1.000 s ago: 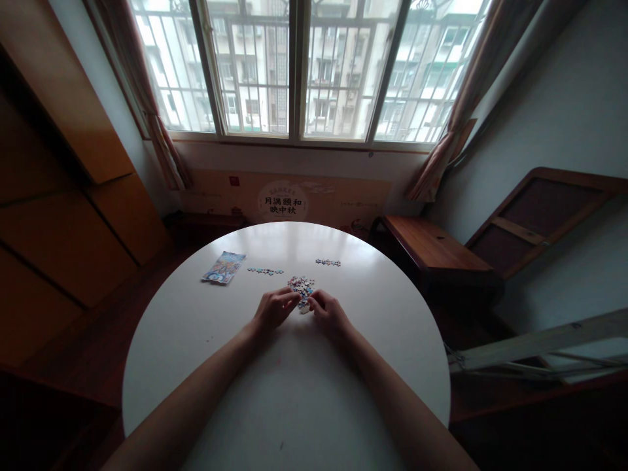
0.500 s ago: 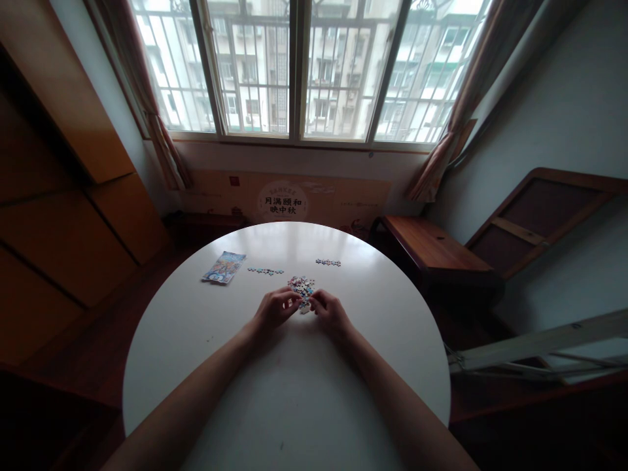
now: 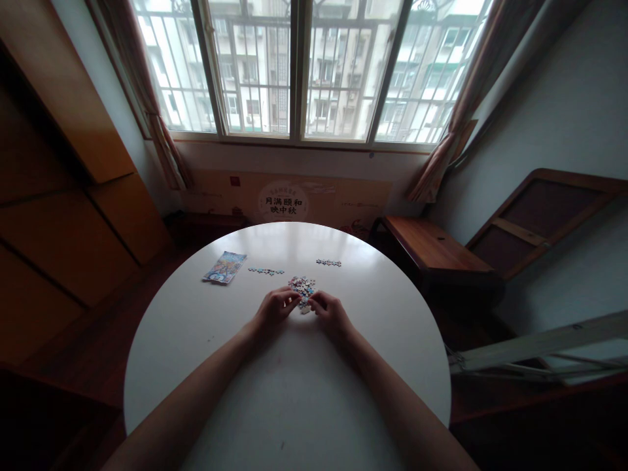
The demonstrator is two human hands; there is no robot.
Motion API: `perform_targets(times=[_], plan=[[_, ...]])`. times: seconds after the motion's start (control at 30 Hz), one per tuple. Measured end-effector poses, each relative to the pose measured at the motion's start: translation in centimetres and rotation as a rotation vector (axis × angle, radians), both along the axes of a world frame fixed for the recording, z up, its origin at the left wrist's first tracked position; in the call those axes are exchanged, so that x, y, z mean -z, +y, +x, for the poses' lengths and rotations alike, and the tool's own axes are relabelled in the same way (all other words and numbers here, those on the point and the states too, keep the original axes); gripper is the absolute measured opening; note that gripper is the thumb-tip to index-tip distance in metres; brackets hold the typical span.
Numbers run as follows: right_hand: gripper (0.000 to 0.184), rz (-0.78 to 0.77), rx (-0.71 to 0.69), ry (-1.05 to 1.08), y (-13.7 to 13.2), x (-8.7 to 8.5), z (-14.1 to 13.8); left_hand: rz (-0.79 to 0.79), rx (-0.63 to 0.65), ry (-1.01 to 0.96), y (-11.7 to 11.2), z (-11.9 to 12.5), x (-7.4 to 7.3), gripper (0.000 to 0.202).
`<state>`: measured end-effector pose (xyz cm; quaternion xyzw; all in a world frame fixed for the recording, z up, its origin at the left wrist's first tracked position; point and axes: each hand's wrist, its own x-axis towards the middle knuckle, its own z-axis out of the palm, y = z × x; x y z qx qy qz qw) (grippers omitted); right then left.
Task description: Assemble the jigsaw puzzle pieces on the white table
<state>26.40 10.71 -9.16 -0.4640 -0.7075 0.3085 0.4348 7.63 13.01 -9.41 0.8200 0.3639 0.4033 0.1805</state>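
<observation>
Both my hands rest on a round white table [image 3: 206,340], meeting at a small heap of jigsaw pieces [image 3: 301,285]. My left hand [image 3: 273,309] has its fingers curled, with the tips pinched at the near edge of the heap. My right hand [image 3: 330,313] is curled the same way, fingertips touching pieces at that edge. What each pinch holds is too small to make out. A short joined row of pieces [image 3: 265,271] lies behind the left hand, and another short row [image 3: 328,263] lies farther back on the right.
A colourful printed card or packet [image 3: 224,267] lies at the table's far left. Beyond the table are a barred window, a low wooden bench [image 3: 428,244] on the right and wooden cabinets [image 3: 73,216] on the left. A leaning wooden frame [image 3: 540,216] stands at the right wall.
Hardly anything has moved. Both hands stay at the near edge of the heap, with only slight finger shifts.
</observation>
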Motion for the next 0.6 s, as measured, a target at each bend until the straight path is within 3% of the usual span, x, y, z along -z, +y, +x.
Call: perform_targets(times=[0.6], plan=[[0.016, 0.021, 0.003, -0.044, -0.19, -0.25, -0.03, 0.041, 0.007, 0.004, 0.29, -0.13, 0.33, 0.017]])
